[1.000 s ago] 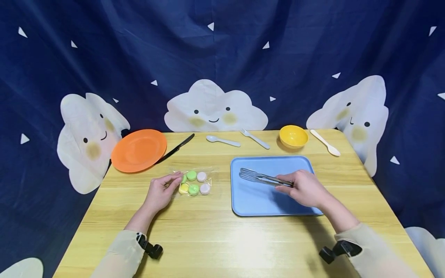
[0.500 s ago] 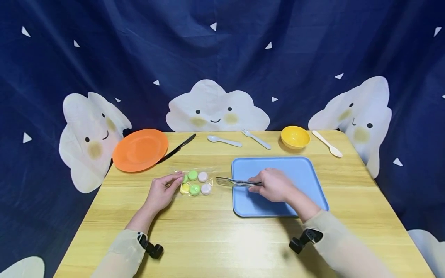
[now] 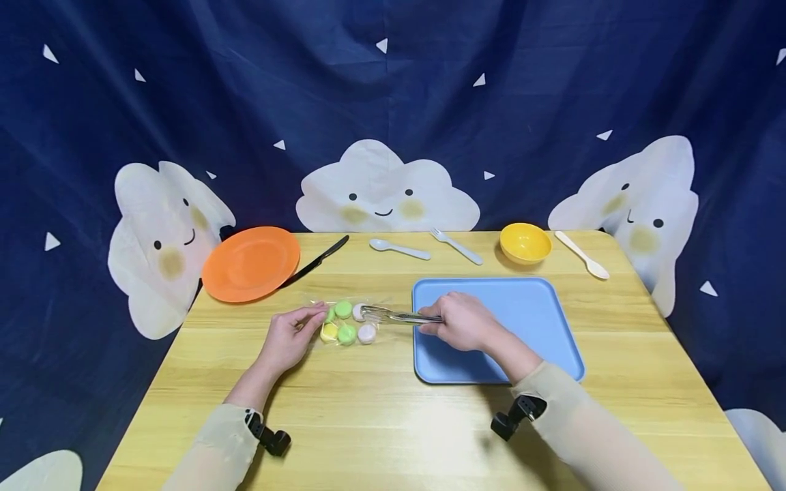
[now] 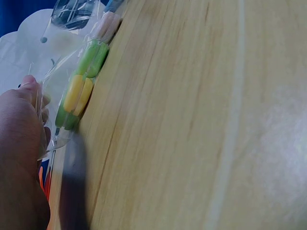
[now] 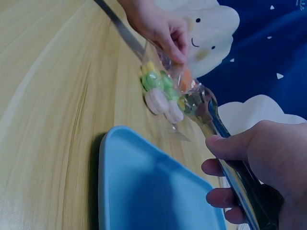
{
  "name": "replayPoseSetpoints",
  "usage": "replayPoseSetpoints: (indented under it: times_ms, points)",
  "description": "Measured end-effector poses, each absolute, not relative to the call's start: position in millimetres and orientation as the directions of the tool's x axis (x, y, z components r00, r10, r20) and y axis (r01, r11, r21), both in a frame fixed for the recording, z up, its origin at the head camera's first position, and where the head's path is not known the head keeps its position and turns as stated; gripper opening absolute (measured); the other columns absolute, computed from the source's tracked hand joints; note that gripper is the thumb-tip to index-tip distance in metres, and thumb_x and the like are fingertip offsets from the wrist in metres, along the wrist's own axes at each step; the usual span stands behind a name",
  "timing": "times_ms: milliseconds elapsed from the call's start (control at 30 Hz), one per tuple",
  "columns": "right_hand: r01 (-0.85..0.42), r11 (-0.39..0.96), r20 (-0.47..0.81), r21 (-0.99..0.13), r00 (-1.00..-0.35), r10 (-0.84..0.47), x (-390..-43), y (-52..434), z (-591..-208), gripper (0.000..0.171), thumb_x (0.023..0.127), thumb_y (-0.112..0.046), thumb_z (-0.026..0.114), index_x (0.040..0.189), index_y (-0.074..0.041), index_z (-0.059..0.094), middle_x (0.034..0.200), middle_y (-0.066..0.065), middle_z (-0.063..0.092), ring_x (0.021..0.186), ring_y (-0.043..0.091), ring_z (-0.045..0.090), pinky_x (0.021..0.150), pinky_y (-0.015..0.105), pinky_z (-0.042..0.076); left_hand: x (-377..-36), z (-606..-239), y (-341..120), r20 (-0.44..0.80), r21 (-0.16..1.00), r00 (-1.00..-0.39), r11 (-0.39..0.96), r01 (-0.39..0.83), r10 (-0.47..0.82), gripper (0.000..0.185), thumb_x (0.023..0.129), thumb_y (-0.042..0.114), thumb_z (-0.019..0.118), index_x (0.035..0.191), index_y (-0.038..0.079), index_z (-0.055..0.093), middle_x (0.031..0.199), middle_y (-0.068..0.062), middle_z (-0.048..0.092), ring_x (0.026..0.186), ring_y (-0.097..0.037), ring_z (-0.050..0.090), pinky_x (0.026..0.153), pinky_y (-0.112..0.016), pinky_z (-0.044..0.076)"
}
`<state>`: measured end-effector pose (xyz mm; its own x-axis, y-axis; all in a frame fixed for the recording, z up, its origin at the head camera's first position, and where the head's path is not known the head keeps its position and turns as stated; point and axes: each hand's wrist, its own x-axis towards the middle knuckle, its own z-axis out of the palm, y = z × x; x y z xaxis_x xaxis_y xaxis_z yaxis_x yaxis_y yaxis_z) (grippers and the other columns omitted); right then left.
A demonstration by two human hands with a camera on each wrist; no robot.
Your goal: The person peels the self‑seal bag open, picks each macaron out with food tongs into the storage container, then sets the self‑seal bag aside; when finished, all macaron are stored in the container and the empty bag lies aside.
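Observation:
On the left of the table, my left hand (image 3: 295, 337) pinches the edge of a clear plastic bag (image 4: 60, 69). Inside it are several macarons (image 3: 346, 334), green, yellow and pale lilac. The left wrist view shows the bag's side lifted by the fingers, the macarons low along the wood. My right hand (image 3: 463, 322) grips metal tongs (image 3: 402, 317) over the left edge of the blue tray (image 3: 522, 307). Their slotted heads point left and overlap the upper lilac macaron in the head view. In the right wrist view the tong ends are right at the bag's opening side.
Along the back of the table lie an orange plate (image 3: 252, 262), a black knife (image 3: 316, 261), a grey spoon (image 3: 399, 249), a grey fork (image 3: 456, 247), a yellow bowl (image 3: 525, 243) and a cream spoon (image 3: 582, 256). A dark blue curtain (image 3: 393, 82) hangs behind.
My right hand has moved left with the tongs, from over the tray to the bag of macarons. My left hand keeps its pinch on the bag.

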<state>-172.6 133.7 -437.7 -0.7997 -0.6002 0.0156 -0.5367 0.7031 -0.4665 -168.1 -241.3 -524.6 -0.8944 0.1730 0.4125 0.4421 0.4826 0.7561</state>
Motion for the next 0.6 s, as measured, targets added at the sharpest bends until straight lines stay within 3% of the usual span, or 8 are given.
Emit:
replayPoseSetpoints:
  times_ms: [200,300,433,600]
  points:
    - [-0.522,0.696,-0.002,-0.493,-0.799,-0.601,-175.3,133.7,-440.3,0.042,0.097,-0.034,0.079,0.132,-0.010,0.076,0.125,0.005,0.076,0.050,0.008,0.034,0.047,0.029,0.031,-169.0,-525.7,-241.8,0.431,0.743,-0.886,0.489,0.457,0.171,0.013,0.097,0.004,0.077,0.109,0.000,0.081,0.117,-0.013,0.077,0.118,-0.035,0.071,0.103,-0.016,0.049]
    - [-0.515,0.687,-0.014,-0.512,-0.795,-0.607,-175.6,136.3,-441.7,0.051,0.096,-0.036,0.081,0.136,-0.006,0.072,0.115,0.004,0.079,0.052,0.008,0.040,0.050,0.029,0.038,-168.7,-525.9,-241.3,0.431,0.744,-0.887,0.489,0.455,0.169,0.012,0.098,0.004,0.077,0.108,0.000,0.081,0.118,-0.012,0.077,0.118,-0.034,0.071,0.103,-0.016,0.050]
    - [-0.513,0.688,-0.032,-0.514,-0.790,-0.613,-176.6,141.0,-443.9,0.055,0.094,-0.037,0.082,0.136,-0.004,0.071,0.093,-0.010,0.075,0.056,0.007,0.046,0.054,0.030,0.043,-168.2,-525.5,-241.1,0.427,0.753,-0.888,0.476,0.454,0.171,0.012,0.098,0.005,0.076,0.108,0.001,0.081,0.117,-0.010,0.077,0.119,-0.033,0.070,0.103,-0.016,0.050]
    - [-0.510,0.690,-0.035,-0.514,-0.791,-0.611,-176.1,146.2,-446.1,0.053,0.093,-0.038,0.084,0.134,-0.007,0.072,0.087,-0.017,0.069,0.057,0.007,0.047,0.056,0.030,0.044,-168.3,-526.0,-241.6,0.436,0.756,-0.884,0.462,0.463,0.172,0.012,0.099,0.005,0.075,0.108,0.001,0.081,0.116,-0.010,0.078,0.119,-0.034,0.070,0.103,-0.016,0.050]
